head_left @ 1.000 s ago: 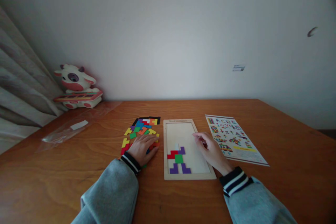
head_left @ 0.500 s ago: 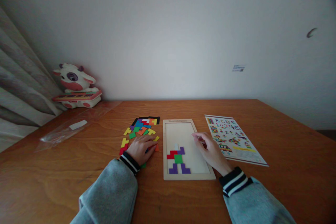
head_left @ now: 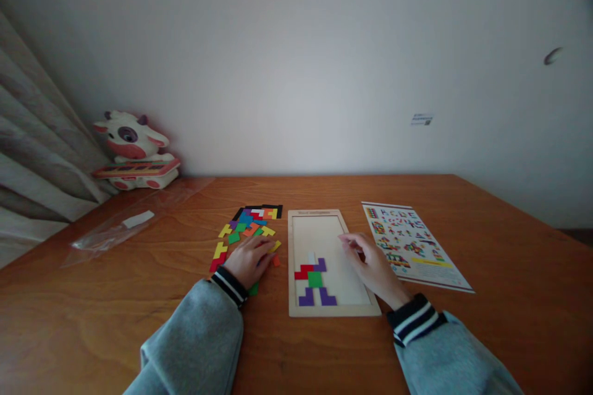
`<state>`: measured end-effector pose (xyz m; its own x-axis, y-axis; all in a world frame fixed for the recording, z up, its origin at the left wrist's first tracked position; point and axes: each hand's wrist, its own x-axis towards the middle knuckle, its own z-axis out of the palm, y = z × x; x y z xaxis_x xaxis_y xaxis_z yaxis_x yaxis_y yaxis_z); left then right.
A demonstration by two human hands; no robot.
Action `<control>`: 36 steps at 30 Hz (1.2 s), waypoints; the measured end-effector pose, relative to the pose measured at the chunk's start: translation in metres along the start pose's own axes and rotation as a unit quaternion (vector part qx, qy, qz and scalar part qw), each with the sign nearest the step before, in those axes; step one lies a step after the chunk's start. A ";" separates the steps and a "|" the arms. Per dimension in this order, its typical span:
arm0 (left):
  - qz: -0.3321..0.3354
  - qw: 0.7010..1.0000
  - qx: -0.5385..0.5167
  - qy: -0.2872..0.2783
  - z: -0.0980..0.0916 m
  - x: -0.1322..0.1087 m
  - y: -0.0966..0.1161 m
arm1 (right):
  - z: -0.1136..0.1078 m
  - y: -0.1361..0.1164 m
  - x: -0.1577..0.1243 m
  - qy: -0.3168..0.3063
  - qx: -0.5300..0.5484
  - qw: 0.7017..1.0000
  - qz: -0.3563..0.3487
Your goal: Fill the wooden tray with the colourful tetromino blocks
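My left hand (head_left: 249,258) lies palm down over the near part of a pile of coloured puzzle pieces, its fingers stretched forward. Beside its fingertips are a yellow piece (head_left: 277,245) and an orange piece (head_left: 276,260); a green piece (head_left: 253,289) shows under the wrist. My right hand (head_left: 367,259) rests at the right side of a wooden puzzle tray (head_left: 334,312), thumb and fingertips drawn together with nothing visible in them. Inside the tray, a green square (head_left: 315,279) joins a red piece (head_left: 303,272), a white piece (head_left: 311,258) and several purple pieces (head_left: 327,298).
Right of the tray lies a printed pattern sheet (head_left: 414,241). More pieces (head_left: 241,227) spread left of the tray. A clear plastic bag (head_left: 111,231) and a cow-shaped toy keyboard (head_left: 136,154) occupy the table's left side, near a curtain (head_left: 41,148). A wall rises behind the table.
My left hand's fingers have drawn back slightly, showing more of the orange piece. My right hand stays in place, and the tray's pieces have not moved.
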<state>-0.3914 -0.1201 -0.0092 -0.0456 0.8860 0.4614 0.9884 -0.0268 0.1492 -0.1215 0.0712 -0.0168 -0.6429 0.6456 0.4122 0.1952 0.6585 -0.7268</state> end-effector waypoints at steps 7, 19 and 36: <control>-0.074 0.996 0.037 0.019 0.002 -0.003 -0.006 | -0.001 -0.003 -0.001 -0.002 -0.002 1.000 0.005; -0.102 0.994 -0.039 -0.004 -0.003 -0.003 -0.016 | -0.001 -0.002 -0.001 0.004 0.002 1.000 0.015; -0.158 0.968 -0.195 -0.007 -0.005 0.001 -0.002 | -0.002 -0.006 -0.001 0.006 0.005 1.000 0.023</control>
<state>-0.3943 -0.1215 -0.0048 -0.3324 0.8845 0.3274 0.7957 0.0766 0.6008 -0.1206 0.0669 -0.0121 -0.6247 0.6792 0.3853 0.2160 0.6245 -0.7506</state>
